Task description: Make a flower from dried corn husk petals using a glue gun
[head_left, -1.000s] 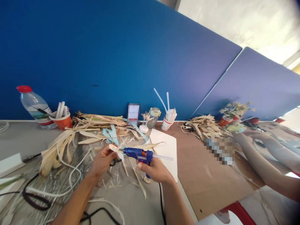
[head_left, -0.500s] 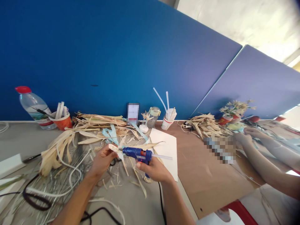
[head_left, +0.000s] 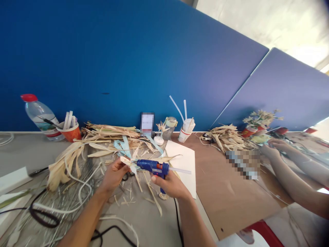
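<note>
My right hand is wrapped round the handle of a blue glue gun, with a clear glue stick poking out of its back. Its nozzle points left, close to a pale piece of corn husk pinched in my left hand. Whether the nozzle touches the husk I cannot tell. Below my left hand, partly hidden, are the dark handles of scissors. Scraps of husk lie on the grey table under both hands.
Dried husks are heaped at the back, beside a red cup and a water bottle. Thin wires and cables spread at left. White paper lies right of centre. At far right, a co-worker's arms reach over the table.
The view has shifted slightly, so everything sits a little further right. The glue gun has tilted slightly, its nozzle still close to the husk. Both hands keep their holds.
</note>
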The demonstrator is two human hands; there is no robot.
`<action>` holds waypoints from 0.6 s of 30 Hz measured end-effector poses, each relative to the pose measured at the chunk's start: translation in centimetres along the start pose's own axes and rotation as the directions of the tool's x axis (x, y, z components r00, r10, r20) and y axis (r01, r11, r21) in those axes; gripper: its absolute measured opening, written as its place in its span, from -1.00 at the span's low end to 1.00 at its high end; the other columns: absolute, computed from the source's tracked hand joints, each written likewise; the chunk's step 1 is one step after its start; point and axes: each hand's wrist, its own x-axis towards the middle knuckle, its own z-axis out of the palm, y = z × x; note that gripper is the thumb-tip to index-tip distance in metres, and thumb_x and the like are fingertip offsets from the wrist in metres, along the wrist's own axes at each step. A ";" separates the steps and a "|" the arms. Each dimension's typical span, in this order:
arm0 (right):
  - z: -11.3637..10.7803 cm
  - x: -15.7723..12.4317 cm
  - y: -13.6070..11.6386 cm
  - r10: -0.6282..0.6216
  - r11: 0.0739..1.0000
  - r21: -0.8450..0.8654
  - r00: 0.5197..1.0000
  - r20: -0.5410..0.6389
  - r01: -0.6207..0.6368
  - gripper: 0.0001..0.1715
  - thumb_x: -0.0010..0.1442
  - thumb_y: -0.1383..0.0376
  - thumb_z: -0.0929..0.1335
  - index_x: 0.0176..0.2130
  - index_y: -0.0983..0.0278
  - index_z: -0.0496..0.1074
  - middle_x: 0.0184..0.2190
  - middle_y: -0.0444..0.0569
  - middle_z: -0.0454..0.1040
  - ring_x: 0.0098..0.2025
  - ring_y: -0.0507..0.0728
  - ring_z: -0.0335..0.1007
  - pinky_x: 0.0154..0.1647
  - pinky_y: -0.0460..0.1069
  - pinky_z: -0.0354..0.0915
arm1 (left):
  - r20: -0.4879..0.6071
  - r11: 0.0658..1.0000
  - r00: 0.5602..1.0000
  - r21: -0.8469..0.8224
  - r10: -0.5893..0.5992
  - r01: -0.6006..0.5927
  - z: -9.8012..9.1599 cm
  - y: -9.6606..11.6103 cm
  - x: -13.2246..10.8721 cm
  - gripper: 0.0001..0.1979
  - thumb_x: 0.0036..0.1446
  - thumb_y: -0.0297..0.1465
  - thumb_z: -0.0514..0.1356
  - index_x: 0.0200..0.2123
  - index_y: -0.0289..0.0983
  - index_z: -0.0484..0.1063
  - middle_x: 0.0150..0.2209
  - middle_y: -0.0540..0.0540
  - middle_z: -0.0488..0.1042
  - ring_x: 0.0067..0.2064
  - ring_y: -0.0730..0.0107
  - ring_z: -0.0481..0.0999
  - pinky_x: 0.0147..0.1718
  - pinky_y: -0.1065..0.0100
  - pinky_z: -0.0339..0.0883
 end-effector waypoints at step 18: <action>0.1 0.1 0.6 -0.011 0.998 0.061 1.000 -0.018 0.012 -0.69 0.12 0.09 0.30 -0.32 0.29 0.37 -0.48 -0.13 0.26 -0.42 0.03 0.12 -0.39 -0.06 0.14 | 0.032 1.000 0.999 -0.009 0.008 -0.008 -0.1 -0.3 0.0 -0.78 -0.18 -0.29 0.35 -0.46 -0.27 0.45 -0.57 0.02 0.43 -0.51 0.45 0.36 -0.48 0.42 0.24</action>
